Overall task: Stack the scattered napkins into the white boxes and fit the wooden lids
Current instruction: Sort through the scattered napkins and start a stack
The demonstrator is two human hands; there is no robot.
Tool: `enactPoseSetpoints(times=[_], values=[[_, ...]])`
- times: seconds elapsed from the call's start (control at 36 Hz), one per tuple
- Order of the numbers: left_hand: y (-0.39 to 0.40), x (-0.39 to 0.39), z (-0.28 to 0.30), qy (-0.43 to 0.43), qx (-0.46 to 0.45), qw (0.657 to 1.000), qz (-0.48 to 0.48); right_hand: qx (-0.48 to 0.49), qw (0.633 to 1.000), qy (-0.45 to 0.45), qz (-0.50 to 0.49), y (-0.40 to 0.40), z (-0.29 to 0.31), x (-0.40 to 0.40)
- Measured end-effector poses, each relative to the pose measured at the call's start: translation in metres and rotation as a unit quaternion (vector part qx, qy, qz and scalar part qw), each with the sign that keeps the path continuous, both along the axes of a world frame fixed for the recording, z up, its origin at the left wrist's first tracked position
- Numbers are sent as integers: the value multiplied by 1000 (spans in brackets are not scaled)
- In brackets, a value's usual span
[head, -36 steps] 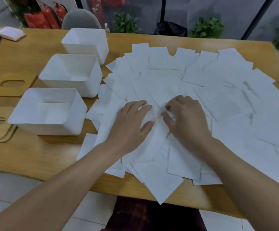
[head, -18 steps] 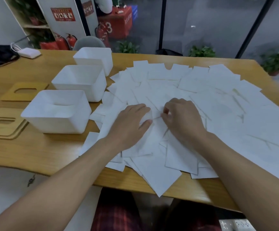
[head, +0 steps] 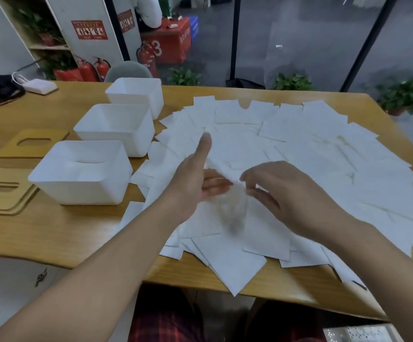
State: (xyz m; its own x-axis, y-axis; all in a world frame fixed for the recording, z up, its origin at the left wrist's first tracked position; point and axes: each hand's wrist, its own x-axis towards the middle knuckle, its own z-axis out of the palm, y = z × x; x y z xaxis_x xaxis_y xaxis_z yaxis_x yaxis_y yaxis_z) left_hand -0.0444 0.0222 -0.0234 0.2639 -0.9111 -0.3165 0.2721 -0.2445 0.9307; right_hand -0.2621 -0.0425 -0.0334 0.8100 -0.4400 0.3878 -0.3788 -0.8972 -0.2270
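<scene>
While a blurred napkin [head: 227, 193] was lifted from the spread, it was pinched by the right hand [head: 287, 196]. The left hand [head: 195, 178] was held open-fingered beside it, apparently to receive it for stacking.

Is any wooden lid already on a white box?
No: all three white boxes stand open, and the wooden lids lie on the table beside them.

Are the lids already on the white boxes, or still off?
Off. All three boxes stand open-topped. One wooden lid lies flat on the table left of them, and a stack of lids lies nearer.
</scene>
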Motion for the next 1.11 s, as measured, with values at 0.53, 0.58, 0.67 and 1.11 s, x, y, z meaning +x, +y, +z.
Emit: enactPoseSetpoints(times=[0.53,0.58,0.67,1.11], values=[[73,-15,-23,-149,-106,982,-41,420,874,-211,-119,18,-15,-21],[80,-2,-34,-295,-85,951,-37,384,902,-151,-128,13,-22,-28],[89,15,-46,-503,-47,859,-81,310,938,-55,-148,8,-32,-36],[90,19,-55,-601,-103,788,-85,236,961,9,-141,8,-29,-47]])
